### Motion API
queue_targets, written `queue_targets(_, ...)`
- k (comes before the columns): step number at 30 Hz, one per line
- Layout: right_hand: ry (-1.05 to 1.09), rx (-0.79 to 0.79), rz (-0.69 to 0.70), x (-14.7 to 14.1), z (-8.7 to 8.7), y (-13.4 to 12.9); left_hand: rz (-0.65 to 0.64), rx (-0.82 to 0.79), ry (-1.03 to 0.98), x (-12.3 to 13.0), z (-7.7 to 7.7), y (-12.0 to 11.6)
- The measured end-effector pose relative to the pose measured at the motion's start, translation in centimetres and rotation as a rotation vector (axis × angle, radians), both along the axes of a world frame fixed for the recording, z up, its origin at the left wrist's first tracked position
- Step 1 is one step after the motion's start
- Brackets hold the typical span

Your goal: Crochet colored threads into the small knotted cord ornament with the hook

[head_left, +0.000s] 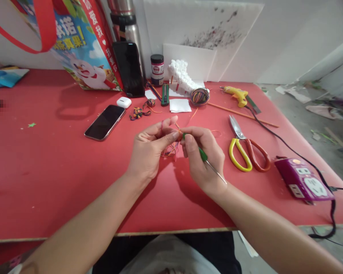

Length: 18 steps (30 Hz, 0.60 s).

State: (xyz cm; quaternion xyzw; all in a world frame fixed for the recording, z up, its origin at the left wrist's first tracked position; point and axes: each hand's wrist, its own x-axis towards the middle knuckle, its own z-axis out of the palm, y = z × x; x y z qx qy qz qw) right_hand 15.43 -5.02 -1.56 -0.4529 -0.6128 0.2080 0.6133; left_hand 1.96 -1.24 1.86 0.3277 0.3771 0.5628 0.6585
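Between the fingers of my right hand (202, 156) is a crochet hook with a green handle (202, 154); its metal shaft points back toward my wrist. My left hand (148, 148) pinches a small piece of colored yarn work, mostly hidden by the fingers, with its index finger raised and yarn wrapped around it. Loose multicolored yarn (169, 151) hangs below the fingertips. Both hands meet above the middle of the red table. Beyond them lie a ball of multicolored yarn (200, 96) and a small dark crocheted piece (137, 113).
Scissors (241, 146), a yellow glue gun (236, 95) and a purple power strip (304, 179) with a black cord lie at right. A phone (105, 122) and a white earbud case (124, 102) are at left. A second phone (128, 68) leans against a steel flask (134, 32).
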Motion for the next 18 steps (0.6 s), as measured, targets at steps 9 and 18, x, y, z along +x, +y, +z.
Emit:
queue_targets(9, -0.101, 0.093, 0.018, 0.0, -0.2, -0.5, -0.076, -0.188, -0.179, -0.1, 0.7, -0.1)
queue_targets(18, -0.076, 0.113, 0.119, 1.0, 0.0, -0.1, -0.096, -0.156, -0.087, -1.0, 1.1, 0.2)
